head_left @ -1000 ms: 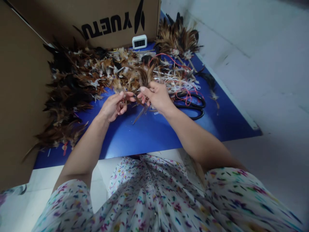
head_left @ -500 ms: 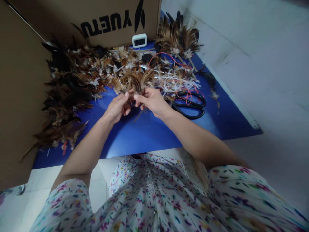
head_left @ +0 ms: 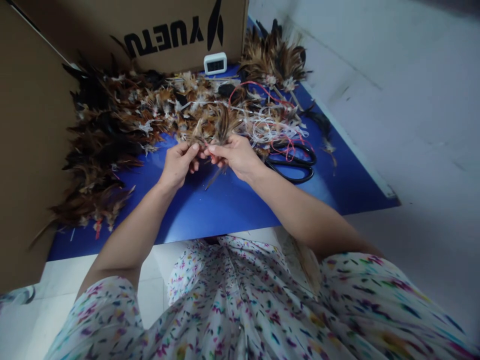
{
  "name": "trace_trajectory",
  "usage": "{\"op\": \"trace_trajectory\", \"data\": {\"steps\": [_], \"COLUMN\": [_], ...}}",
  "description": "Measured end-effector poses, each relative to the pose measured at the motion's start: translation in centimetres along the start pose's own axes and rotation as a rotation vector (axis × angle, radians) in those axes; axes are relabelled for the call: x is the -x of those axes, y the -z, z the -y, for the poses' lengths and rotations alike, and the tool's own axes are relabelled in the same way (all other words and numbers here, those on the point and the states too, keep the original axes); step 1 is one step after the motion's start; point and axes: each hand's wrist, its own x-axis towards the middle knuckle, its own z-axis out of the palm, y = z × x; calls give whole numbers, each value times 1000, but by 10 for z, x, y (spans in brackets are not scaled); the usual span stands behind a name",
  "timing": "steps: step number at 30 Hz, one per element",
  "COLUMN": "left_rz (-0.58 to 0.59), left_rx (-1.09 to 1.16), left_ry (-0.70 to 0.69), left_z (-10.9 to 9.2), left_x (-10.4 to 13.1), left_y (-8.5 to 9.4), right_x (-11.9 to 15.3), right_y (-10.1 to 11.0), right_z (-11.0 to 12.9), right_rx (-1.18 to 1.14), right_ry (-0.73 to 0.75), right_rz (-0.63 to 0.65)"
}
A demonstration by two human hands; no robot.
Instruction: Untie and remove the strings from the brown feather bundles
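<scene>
Over the blue table, my right hand is closed on a bunch of brown feathers, its plumes pointing away from me. A thin stick-like end pokes out below the fingers. My left hand is closed at the base of the same bunch, thumb and forefinger pinched together. A bit of red string shows between the two hands. Just what the left fingertips grip, feather or string, is too small to make out.
Loose brown and black feathers cover the left and back of the table. Black-handled scissors lie right of my hands, beside tangled white and red string. A small white digital clock stands before a cardboard box. Feather bundles on sticks lie back right.
The feather bunch has turned a little, its plumes now more upright and to the right. More red string shows between my fingers. The whole view has shifted slightly.
</scene>
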Motion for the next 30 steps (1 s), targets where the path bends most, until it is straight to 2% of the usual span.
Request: {"op": "trace_trajectory", "data": {"steps": [3,11,16,20,24,27,30], "left_rz": [-70,-126,-221,-280,-347,-306,-158], "left_rx": [-3,-134,-319,-325,-319,-268,-145], "left_ry": [11,6,-83,-175,-201,-171,-92], "left_z": [-1,5,14,7,-5,-9,-10], "left_x": [-1,-7,-13,-9,-3,-1,3], "left_y": [2,10,21,23,18,12,5], "right_x": [1,-4,-8,-7,-4,-1,2], "right_y": [0,4,7,4,1,-2,-5], "right_z": [1,-1,0,3,3,1,-3], "right_rx": [-14,-18,-62,-96,-100,-93,-65], "right_ry": [-23,-18,2,-25,-47,-44,-38], "right_rz": [-18,-82,-126,-108,-69,3,66]}}
